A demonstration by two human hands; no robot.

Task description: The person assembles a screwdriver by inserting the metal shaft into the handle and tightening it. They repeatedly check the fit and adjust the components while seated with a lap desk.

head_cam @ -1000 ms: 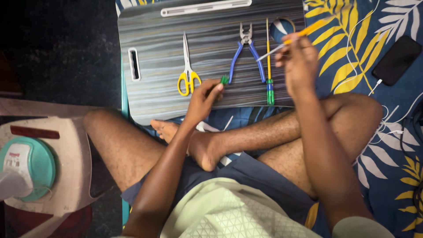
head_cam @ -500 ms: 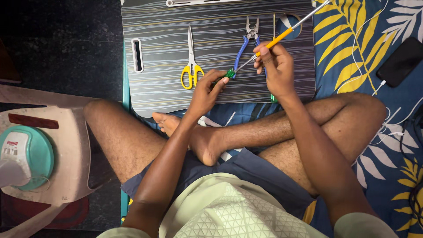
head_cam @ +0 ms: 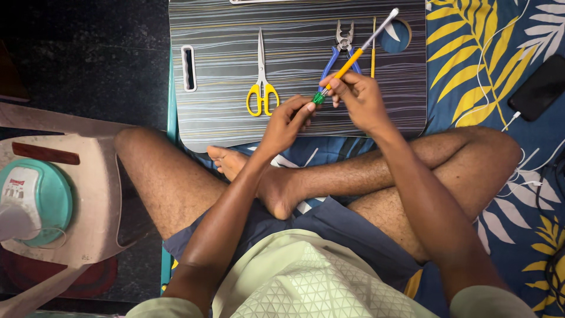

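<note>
I sit cross-legged at a striped grey lap table (head_cam: 223, 70). My right hand (head_cam: 356, 100) grips a long thin tool (head_cam: 359, 50) with an orange shaft and a white far end, held slanted above the table. My left hand (head_cam: 288, 121) pinches the tool's small green tip (head_cam: 318, 98) between thumb and forefinger. On the table lie yellow-handled scissors (head_cam: 262, 82), blue-handled pliers (head_cam: 341, 44) partly behind the tool, and a thin yellow rod (head_cam: 373, 47).
A black phone (head_cam: 538, 88) with a white cable (head_cam: 518, 159) lies on the blue leaf-patterned sheet at right. A pale plastic stool (head_cam: 100, 194) carrying a teal and white appliance (head_cam: 32, 203) stands at left, on a dark floor.
My right hand lifted the orange tool off the table and brought it toward me. My left hand rose from the table and took hold of its green tip.
</note>
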